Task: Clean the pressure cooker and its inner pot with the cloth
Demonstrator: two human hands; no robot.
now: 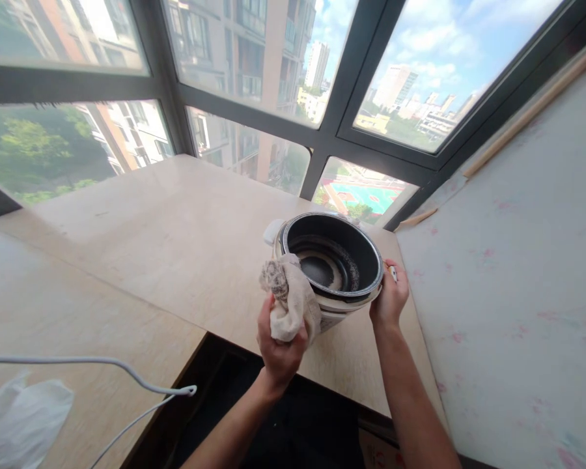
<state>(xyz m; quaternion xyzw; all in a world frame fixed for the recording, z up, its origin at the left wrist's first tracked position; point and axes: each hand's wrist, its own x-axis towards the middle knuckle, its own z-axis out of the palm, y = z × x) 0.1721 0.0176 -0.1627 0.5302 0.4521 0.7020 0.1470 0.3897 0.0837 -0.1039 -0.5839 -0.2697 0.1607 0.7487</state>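
A round rice cooker [339, 306] without a lid on it stands on the window ledge, its dark inside [322, 267] facing me and showing pale specks. My left hand [282, 342] is closed around a crumpled cream cloth [297, 296] with dark stains, held at the cooker's near left rim. On the right side, my right hand [391, 296] grips the cooker by its side handle. The fingers' far side is hidden behind the handle.
The pale ledge [141, 241] runs along large windows with a dark frame [329, 124]. A papered wall [512, 293] rises close on the right. At lower left lie a white cable [127, 371] and a plastic bag [22, 420], beside a dark gap [224, 397].
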